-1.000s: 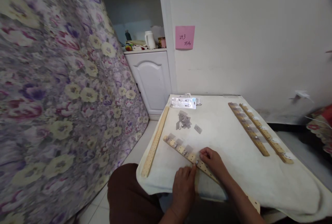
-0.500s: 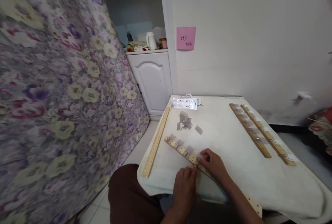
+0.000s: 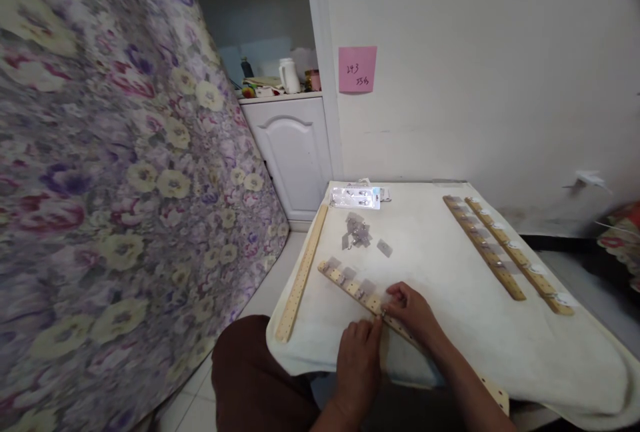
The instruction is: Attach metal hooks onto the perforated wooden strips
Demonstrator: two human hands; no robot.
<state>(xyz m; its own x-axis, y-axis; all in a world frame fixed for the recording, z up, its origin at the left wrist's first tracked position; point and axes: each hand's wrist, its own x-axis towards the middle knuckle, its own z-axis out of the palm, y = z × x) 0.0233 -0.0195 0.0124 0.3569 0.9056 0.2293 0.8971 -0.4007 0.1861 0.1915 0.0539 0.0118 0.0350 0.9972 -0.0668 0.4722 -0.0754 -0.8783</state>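
A narrow wooden strip with holes (image 3: 352, 286) lies slanted on the table in front of me. Several small clear plastic cards (image 3: 349, 275), each with a shiny metal piece, sit along its far half. My left hand (image 3: 358, 356) is curled at the strip's near edge, its index fingertip pressed there and its thumb mostly hidden. From the right, my right hand (image 3: 414, 310) pinches a small shiny piece at the strip, close to the left fingertip. The fingers partly cover this piece. Beyond the strip are a pile of clear cards (image 3: 357, 231) and one loose card (image 3: 385, 248).
A bare perforated strip (image 3: 301, 279) lies along the table's left side. On the right, two strips (image 3: 483, 243) carry cards and shiny pieces. A clear package (image 3: 355, 197) lies at the back of the cloth-covered table (image 3: 415, 219). A floral curtain (image 3: 150, 185) hangs at left.
The camera view has shifted slightly. Both hands stay at the same spot on the strip, with the right fingers moving only a little.
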